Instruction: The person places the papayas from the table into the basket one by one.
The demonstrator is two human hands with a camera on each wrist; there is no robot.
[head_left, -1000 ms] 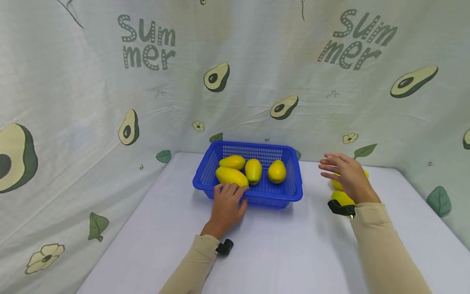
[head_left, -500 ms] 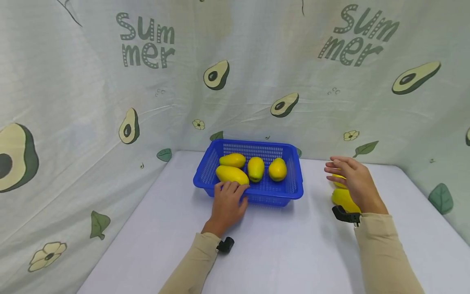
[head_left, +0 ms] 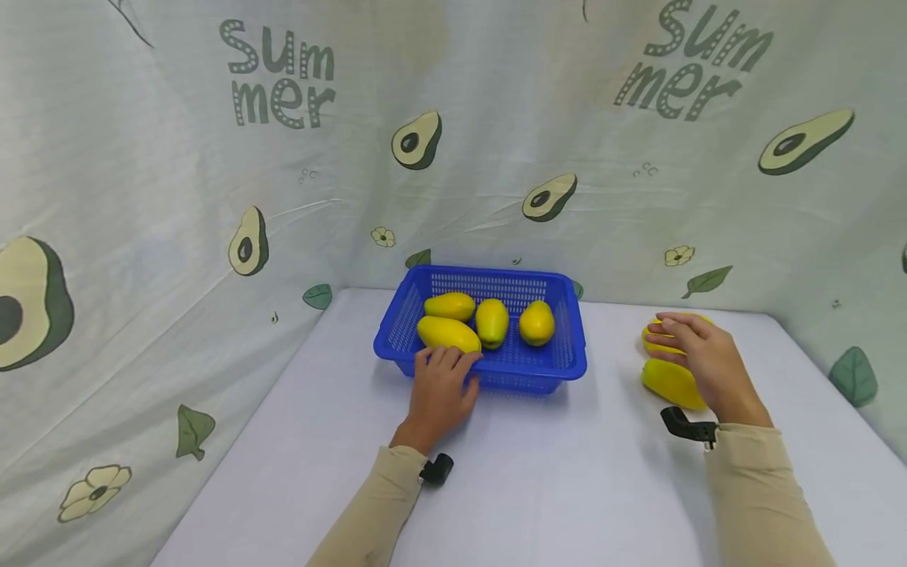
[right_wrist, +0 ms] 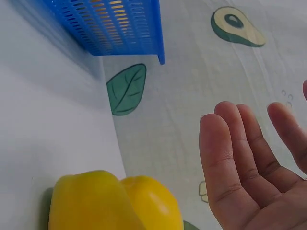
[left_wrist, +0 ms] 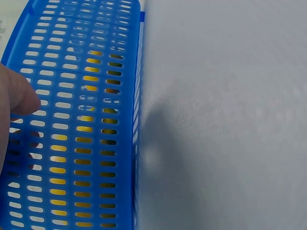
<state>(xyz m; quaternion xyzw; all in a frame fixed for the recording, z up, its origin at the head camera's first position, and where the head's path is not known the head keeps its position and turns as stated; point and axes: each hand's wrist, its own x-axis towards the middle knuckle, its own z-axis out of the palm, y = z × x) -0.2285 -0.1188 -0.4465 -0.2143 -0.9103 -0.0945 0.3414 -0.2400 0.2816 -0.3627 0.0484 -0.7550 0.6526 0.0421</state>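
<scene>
My left hand (head_left: 441, 394) grips the front rim of the blue plastic basket (head_left: 524, 383). In the left wrist view its thumb (left_wrist: 21, 93) lies on the outside of the slotted wall, with fingertips partly seen through the slots. Several smooth, oblong yellow fruits lie in the basket, one of them (head_left: 449, 334) right behind the left fingers. My right hand (head_left: 712, 366) hovers, fingers extended and holding nothing, over two more yellow fruits on the table. The nearer fruit (head_left: 671, 383) is partly hidden by the hand, as is the farther fruit (head_left: 650, 337).
A white-covered table (head_left: 553, 480) bears the basket and the loose fruits. Behind and beside it hangs a pale cloth (head_left: 468, 228) printed with avocados, leaves and lettering. The basket's back side stands close to that cloth.
My right hand has moved right and toward me, uncovering more of the two fruits on the table. The left hand keeps its grip on the basket rim.
</scene>
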